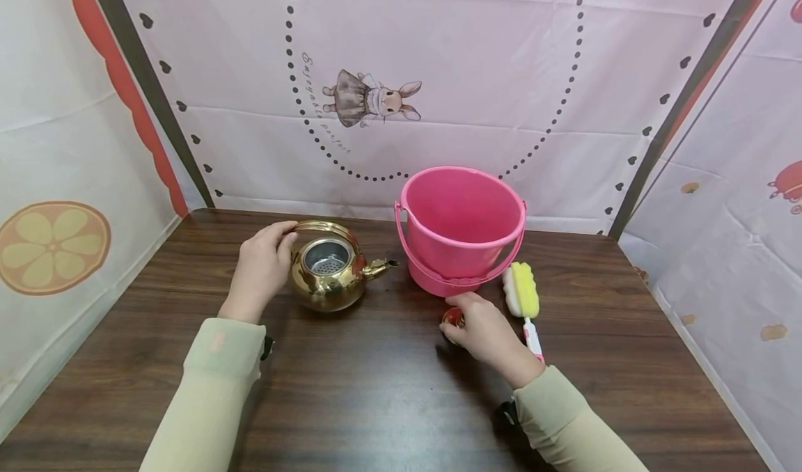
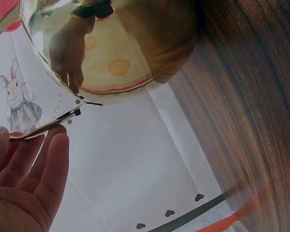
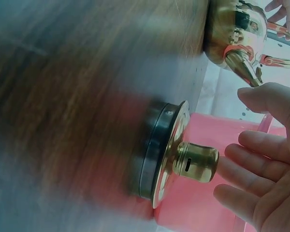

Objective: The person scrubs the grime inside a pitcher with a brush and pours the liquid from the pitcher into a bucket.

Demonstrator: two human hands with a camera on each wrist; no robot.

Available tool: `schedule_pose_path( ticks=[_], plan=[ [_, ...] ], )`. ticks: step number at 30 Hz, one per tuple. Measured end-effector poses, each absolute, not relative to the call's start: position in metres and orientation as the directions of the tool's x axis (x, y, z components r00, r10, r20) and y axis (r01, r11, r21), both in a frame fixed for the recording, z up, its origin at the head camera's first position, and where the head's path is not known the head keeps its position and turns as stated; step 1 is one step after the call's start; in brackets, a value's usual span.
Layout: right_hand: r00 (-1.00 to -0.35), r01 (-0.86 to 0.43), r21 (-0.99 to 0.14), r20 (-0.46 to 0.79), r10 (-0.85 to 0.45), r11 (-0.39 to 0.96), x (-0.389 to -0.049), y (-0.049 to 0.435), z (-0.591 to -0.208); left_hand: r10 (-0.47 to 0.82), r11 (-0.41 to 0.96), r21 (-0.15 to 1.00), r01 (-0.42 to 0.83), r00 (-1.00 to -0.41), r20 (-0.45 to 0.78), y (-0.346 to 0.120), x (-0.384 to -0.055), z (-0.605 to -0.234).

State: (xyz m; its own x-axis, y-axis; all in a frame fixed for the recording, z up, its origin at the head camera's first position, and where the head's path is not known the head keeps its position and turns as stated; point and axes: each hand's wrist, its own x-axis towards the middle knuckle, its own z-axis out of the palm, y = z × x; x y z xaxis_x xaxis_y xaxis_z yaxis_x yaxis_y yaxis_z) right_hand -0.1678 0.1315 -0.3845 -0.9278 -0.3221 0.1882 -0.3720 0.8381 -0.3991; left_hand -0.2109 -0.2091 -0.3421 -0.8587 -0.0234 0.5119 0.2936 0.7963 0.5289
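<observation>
Gold arched metal handle [image 1: 326,227]: pinched between thumb and fingers of the left hand [image 1: 260,270], left of centre in the head view; it looks stiff and smooth, with the crown of the arc the likely balance point.
Right hand [image 1: 487,327]: right of centre, thumb and fingers spread about the short gold cylindrical knob [image 3: 198,162]; whether they touch it I cannot tell.
Gold disc-shaped metal lid with dark collar [image 3: 169,154]: under that hand, knob upward; probably light, rigid and slippery, so the knob offers the surest pinch.
Round polished gold metal kettle [image 1: 328,289]: centre-left on the brown wood-grain worktop [image 1: 363,395], uncovered, its perforated steel strainer [image 1: 327,260] showing; likely moderately weighty, slick-sided and easily dented.
Curved gold spout [image 1: 377,269]: points right, a poor place to grip.
Pink plastic bucket [image 1: 447,260]: centre-right, behind the lid.
Yellow-and-white sponge brush [image 1: 525,294]: beside the bucket, farther right; its head looks soft.
</observation>
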Motion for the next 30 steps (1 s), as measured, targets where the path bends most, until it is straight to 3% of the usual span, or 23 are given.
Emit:
schedule_pose_path(
  ticks=[10, 30],
  plan=[
    [-0.932, -0.361, -0.414, 0.152, -0.328, 0.836, -0.167, 0.123, -0.383, -0.045, 0.798, 0.527, 0.292, -0.843, 0.536, -0.208, -0.213, -0.344],
    [-0.9, -0.434, -0.379, 0.228, -0.373, 0.817, -0.168, 0.115, -0.386, -0.049, 0.802, 0.518, 0.298, -0.832, 0.553, -0.208, -0.215, -0.346]
  ],
)
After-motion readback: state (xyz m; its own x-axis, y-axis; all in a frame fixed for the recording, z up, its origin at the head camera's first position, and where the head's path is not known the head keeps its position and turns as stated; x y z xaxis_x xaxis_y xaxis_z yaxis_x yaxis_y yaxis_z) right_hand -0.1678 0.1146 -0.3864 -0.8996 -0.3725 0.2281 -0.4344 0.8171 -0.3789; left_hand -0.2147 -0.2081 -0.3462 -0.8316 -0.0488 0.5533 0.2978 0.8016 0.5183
